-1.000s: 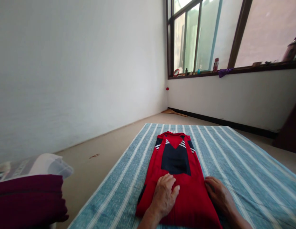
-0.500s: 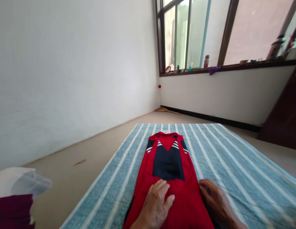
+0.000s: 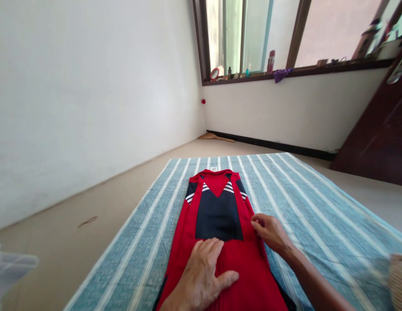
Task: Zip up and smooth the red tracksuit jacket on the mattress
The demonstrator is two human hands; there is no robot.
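Note:
A red and navy jacket (image 3: 218, 216) with white stripes lies folded lengthwise on a blue-and-white striped sheet (image 3: 304, 216), its collar end pointing away from me. My left hand (image 3: 204, 272) rests palm down on the red lower part, fingers extended and thumb out to the side, just below the navy panel. At the jacket's right edge, my right hand (image 3: 268, 231) has thumb and fingers pinched together on the red cloth. The near end of the jacket runs out of view at the bottom.
A brown broom (image 3: 215, 137) lies on the floor in the far corner. Bottles, a small mirror (image 3: 214, 74) and a purple cloth (image 3: 281, 75) line the window sill. To the right stands a dark red door (image 3: 378, 129). A loop of cord (image 3: 87, 221) lies on the left floor.
My right hand has moved forward along the jacket's right edge and now pinches it. My left hand stays flat on the jacket. The view has tilted down and turned slightly right.

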